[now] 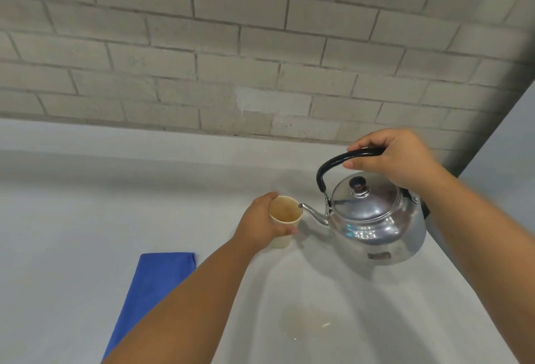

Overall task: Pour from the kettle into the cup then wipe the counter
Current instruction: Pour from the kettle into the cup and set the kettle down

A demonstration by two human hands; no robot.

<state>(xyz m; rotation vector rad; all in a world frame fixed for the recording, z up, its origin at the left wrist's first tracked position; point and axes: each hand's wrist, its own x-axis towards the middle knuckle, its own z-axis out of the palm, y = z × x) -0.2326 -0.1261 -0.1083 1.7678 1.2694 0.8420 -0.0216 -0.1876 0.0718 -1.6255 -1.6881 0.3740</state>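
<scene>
A shiny metal kettle (373, 224) with a black handle hangs tilted to the left, just above the counter. My right hand (396, 161) grips that handle from above. Its spout tip sits over the rim of a small cream paper cup (285, 213), which holds brownish liquid. My left hand (260, 224) is wrapped around the cup's left side and holds it upright on the white counter (72, 204). A folded blue cloth (153, 291) lies flat on the counter to the left of my left forearm.
A grey brick wall (231, 45) runs along the back of the counter. A faint wet patch with small specks (307, 323) marks the counter in front of the kettle. The counter's right edge runs diagonally past my right forearm.
</scene>
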